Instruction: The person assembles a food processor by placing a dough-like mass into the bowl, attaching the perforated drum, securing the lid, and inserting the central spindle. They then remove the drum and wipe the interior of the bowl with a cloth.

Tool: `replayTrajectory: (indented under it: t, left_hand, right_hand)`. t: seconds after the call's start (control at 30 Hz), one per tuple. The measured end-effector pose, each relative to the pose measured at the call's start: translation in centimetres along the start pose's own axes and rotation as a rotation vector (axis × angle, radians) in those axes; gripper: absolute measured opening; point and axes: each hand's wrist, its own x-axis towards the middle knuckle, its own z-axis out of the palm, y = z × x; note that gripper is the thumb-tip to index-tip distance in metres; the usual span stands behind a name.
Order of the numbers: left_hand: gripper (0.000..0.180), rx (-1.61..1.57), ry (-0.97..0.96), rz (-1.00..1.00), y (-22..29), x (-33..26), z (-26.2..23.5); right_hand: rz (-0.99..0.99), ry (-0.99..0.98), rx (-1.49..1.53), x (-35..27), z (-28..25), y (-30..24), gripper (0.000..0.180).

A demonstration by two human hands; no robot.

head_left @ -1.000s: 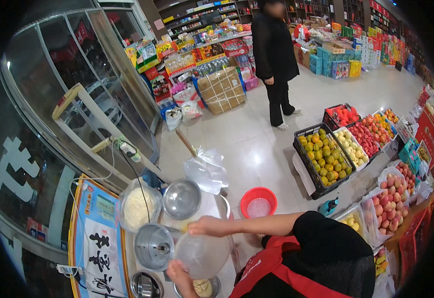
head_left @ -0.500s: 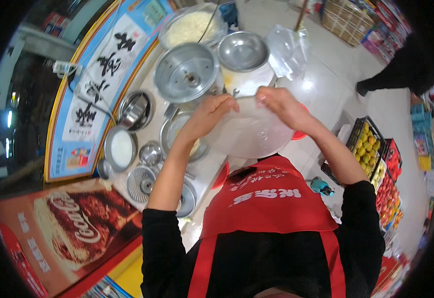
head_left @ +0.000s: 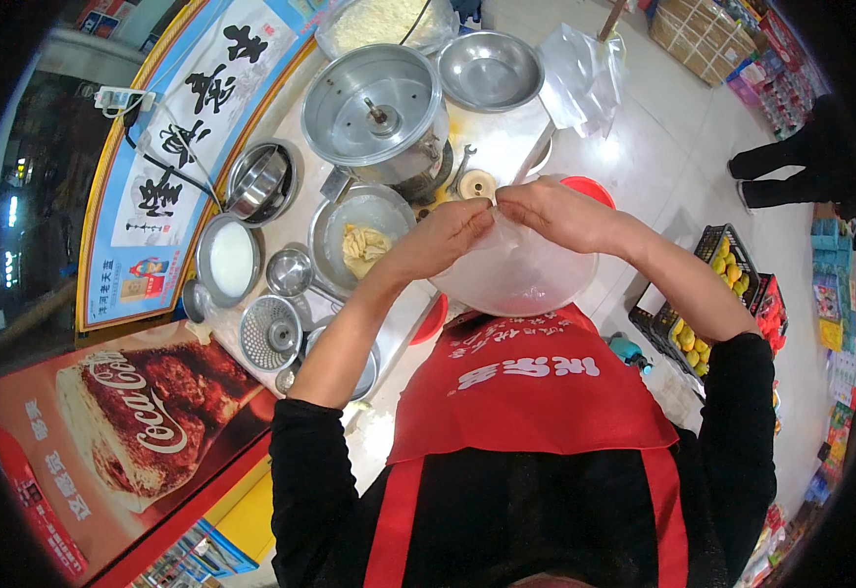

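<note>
In front of my red apron (head_left: 536,392) hangs a translucent whitish bag (head_left: 521,274), puffed out and looking like thin plastic or mesh. My left hand (head_left: 448,238) pinches its upper edge from the left. My right hand (head_left: 557,218) grips the same edge on the right, fingers closed and almost meeting those of the left. Whether anything is inside the bag I cannot tell. Just left of my left wrist, a metal basin (head_left: 335,230) holds pale yellowish lumps (head_left: 363,245). Behind my hands lie a wrench (head_left: 465,165) and a round tan part (head_left: 477,184) with a central hole.
A metal drum machine (head_left: 374,108) with a central shaft stands on the table, a steel bowl (head_left: 490,71) beside it. Further left are a bowl of white liquid (head_left: 232,260), a ladle (head_left: 291,270) and a strainer (head_left: 271,333). A red bucket (head_left: 590,188) and fruit crate (head_left: 717,284) stand right.
My hands have drawn together along the bag's edge, from a clear gap to nearly touching. The view has shifted slightly, showing more of the basin with the lumps. Legs at far right have changed stance.
</note>
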Motion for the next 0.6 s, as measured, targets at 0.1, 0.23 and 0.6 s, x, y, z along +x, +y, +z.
replayTrajectory:
  t: [0.1, 0.23, 0.6]
  left_hand:
    - [0.031, 0.020, 0.091, -0.001, -0.2, 0.5, 0.0]
    - [0.033, 0.035, 0.291, 0.085, -0.9, 1.2, -1.3]
    - [0.023, -0.381, 0.407, -0.253, -3.8, 0.6, -4.9]
  right_hand:
    - [-0.008, 0.077, 0.024, 0.0, -0.3, 0.6, 0.025]
    - [-0.045, 0.434, 0.117, 0.7, 0.4, 4.0, 0.025]
    - [0.346, 0.809, 0.563, -0.4, 8.8, 7.1, 0.054]
